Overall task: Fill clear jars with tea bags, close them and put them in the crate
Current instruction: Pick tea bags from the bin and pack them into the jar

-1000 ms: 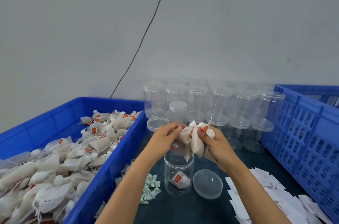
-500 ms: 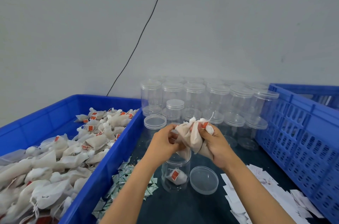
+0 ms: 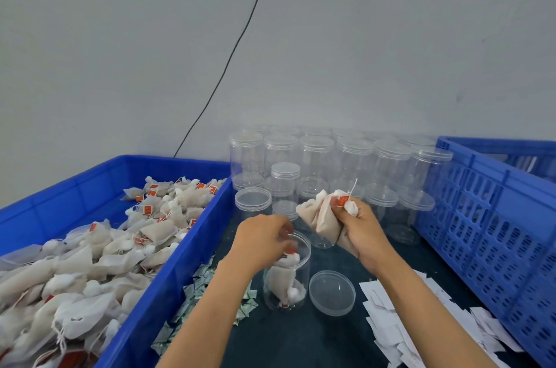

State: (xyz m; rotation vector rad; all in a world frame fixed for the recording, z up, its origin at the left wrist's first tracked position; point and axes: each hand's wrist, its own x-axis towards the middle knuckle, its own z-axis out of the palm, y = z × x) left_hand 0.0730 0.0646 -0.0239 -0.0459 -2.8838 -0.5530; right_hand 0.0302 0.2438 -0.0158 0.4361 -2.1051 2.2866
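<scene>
Since a second ago the left hand (image 3: 264, 239) has left the bunch and dropped to the mouth of the open jar (image 3: 287, 274), where its curled fingers pinch a tea bag (image 3: 282, 276) hanging inside the jar above another at the bottom. At far left, the blue bin (image 3: 168, 277) holds a heap of loose tea bags (image 3: 99, 253). Just right of the jar its lid (image 3: 332, 292) lies flat on the dark table (image 3: 301, 337). The right hand (image 3: 365, 235), raised above, grips a bunch of tea bags (image 3: 323, 218). Behind stand lidded empty jars (image 3: 331, 163); the blue crate (image 3: 493, 217) sits at far right.
</scene>
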